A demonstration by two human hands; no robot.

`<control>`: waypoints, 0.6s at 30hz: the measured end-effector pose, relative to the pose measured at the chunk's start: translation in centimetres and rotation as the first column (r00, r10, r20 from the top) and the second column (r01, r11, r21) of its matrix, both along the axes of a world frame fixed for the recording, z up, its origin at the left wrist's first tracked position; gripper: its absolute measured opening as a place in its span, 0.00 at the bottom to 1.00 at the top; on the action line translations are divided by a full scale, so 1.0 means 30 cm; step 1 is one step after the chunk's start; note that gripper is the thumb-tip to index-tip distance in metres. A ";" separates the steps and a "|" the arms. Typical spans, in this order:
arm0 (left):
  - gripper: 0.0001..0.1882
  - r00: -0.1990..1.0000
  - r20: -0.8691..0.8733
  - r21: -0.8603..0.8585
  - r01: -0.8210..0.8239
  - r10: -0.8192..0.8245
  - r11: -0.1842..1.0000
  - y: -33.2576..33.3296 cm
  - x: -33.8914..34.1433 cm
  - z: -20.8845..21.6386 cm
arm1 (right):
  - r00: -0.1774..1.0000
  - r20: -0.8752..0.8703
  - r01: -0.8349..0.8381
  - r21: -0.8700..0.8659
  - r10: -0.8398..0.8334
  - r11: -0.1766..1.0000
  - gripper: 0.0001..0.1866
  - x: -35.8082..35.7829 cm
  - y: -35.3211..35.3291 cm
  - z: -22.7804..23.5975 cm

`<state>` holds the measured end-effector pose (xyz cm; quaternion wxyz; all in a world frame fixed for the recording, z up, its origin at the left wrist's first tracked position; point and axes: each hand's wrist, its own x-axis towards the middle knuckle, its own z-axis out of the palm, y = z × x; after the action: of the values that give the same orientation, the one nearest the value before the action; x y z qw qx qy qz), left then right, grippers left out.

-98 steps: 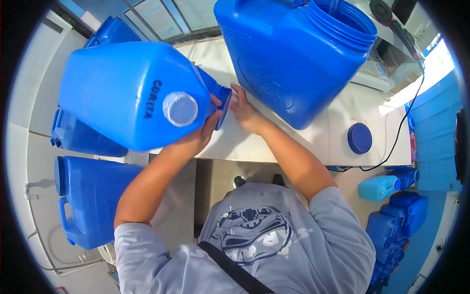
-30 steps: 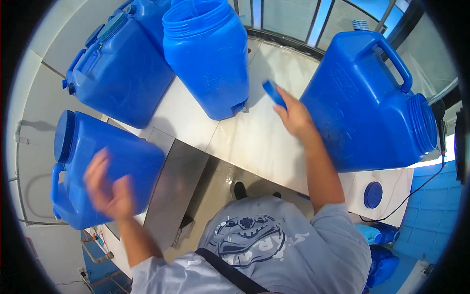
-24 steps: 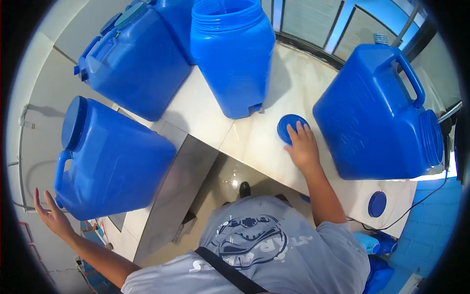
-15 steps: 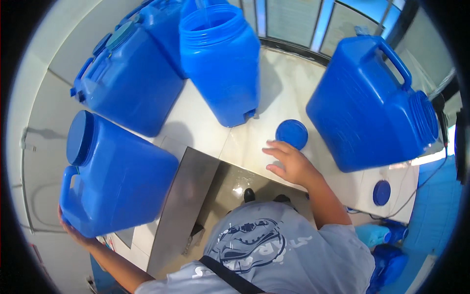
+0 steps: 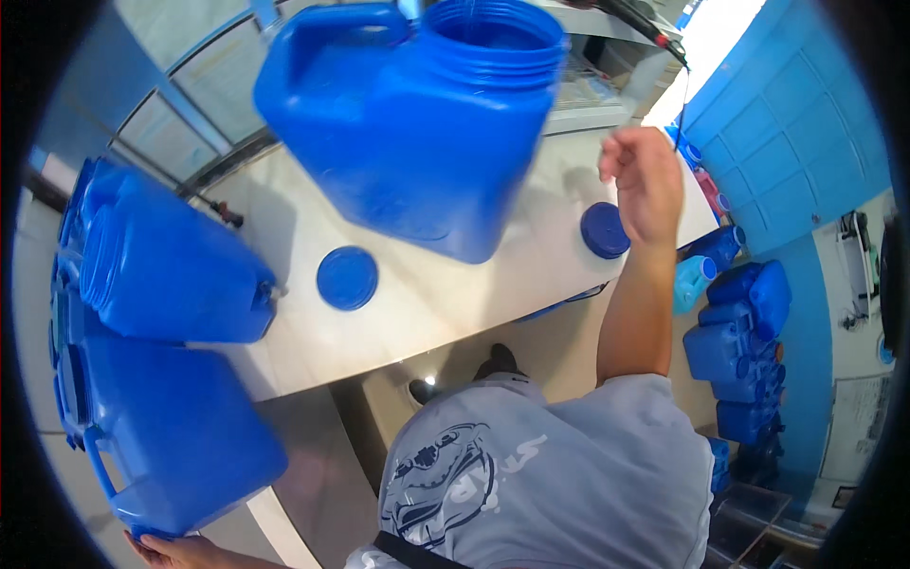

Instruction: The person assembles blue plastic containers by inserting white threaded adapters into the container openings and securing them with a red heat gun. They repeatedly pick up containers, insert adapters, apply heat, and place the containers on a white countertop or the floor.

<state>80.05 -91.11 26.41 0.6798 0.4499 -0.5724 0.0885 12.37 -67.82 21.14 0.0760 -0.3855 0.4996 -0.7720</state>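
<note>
At the lower left, a capped blue jerrycan (image 5: 180, 427) stands with my left hand (image 5: 169, 550) gripping its lower edge below the handle. My right hand (image 5: 649, 185) is raised at the right, fingers half curled and apart, slightly blurred, holding nothing. Just beside it lies a dark blue screw cap (image 5: 605, 229) on the white counter (image 5: 417, 327). In front of me a large uncapped blue jerrycan (image 5: 417, 142) has what looks like a thin stream of water in its mouth. A lighter blue cap (image 5: 347, 278) lies flat near its base.
Another uncapped blue jerrycan (image 5: 180, 256) stands at the left, with more containers partly hidden behind. Glass panels (image 5: 227, 76) rise at the back. On the floor at the right are several stacked blue jerrycans (image 5: 735, 351) and a turquoise jug (image 5: 695, 283) near the blue wall (image 5: 787, 123).
My view has swung to the right, so the jerrycans appear further left. My right hand has moved from near the lighter cap to the dark cap; my left hand remains on the capped jerrycan.
</note>
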 end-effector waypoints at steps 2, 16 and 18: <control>0.33 0.988 0.155 0.078 -0.028 0.015 0.997 0.039 -0.047 0.039 | 0.949 0.006 0.295 0.321 -0.314 0.900 0.16 -0.218 -0.003 -0.083; 0.52 0.870 0.266 0.440 -0.493 0.415 0.751 0.093 0.022 0.032 | 0.626 -0.766 0.780 0.621 -0.146 0.078 0.19 -1.266 -0.166 -0.476; 0.54 0.794 0.277 0.395 -0.608 0.541 0.689 0.080 0.033 0.027 | 0.687 -0.695 0.718 0.693 -0.210 0.056 0.23 -1.322 -0.198 -0.486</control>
<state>81.05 -88.71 27.22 0.4479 0.7483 -0.4516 0.1882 -27.29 -73.76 6.54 -0.0793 -0.2189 0.9556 -0.1806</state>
